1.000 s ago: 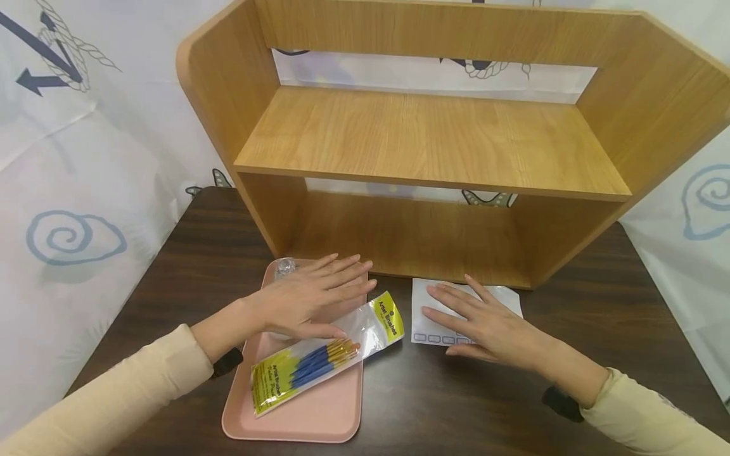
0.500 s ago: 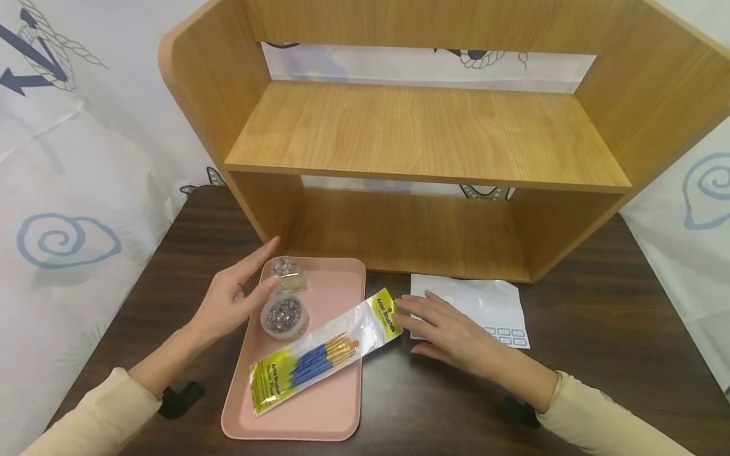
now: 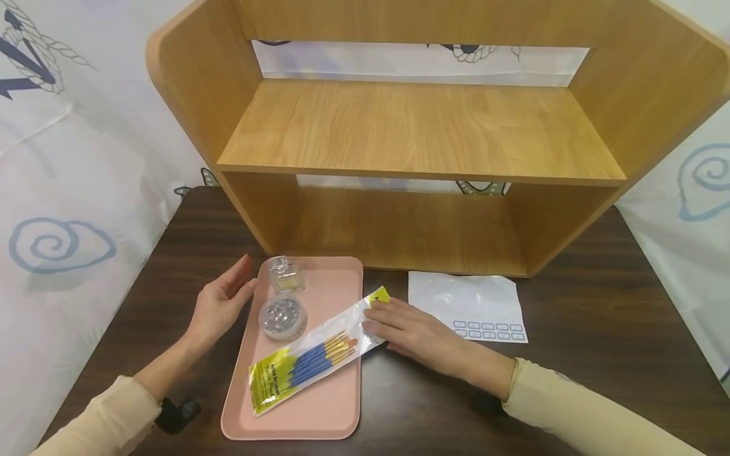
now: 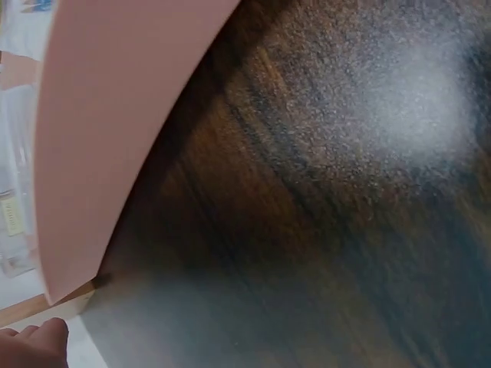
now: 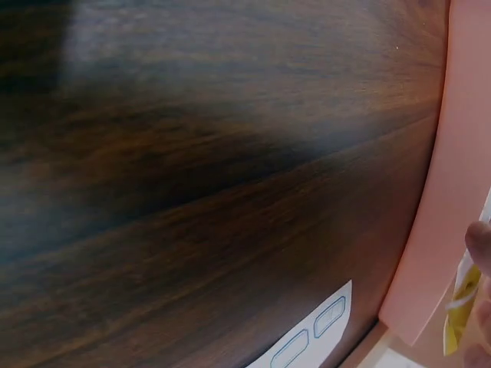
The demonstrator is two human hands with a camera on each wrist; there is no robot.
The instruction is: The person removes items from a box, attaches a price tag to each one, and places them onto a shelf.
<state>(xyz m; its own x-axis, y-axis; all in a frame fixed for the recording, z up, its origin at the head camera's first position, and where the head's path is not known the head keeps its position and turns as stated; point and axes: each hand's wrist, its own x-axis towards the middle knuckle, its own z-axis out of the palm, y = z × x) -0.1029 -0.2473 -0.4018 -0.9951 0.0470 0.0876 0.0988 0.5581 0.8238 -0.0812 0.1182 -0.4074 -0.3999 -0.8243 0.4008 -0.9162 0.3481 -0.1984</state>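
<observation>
A clear pack of artist brushes [image 3: 319,361] with yellow ends and blue handles lies aslant over a pink tray [image 3: 308,424], its upper end past the right rim. My right hand [image 3: 424,335] holds that end, fingers on top; in the right wrist view the thumb [image 5: 479,244] is at the yellow end [image 5: 462,310]. Beside the tray's left rim is my left hand [image 3: 219,304], fingers loosely bent and nothing in them. A round clear tub of silvery bits [image 3: 282,316] and a small glass bottle [image 3: 287,275] stand in the tray near it.
A two-tier wooden shelf [image 3: 422,126] stands behind the tray on the dark wood table [image 3: 576,316]. A white sheet with blue-framed labels [image 3: 464,297] lies right of the tray, against the shelf's front. Patterned cloth [image 3: 63,158] hangs around.
My left hand has drawn back from over the tray to its left side, uncovering the tub and bottle. My right hand has moved left from the white sheet onto the brush pack's end.
</observation>
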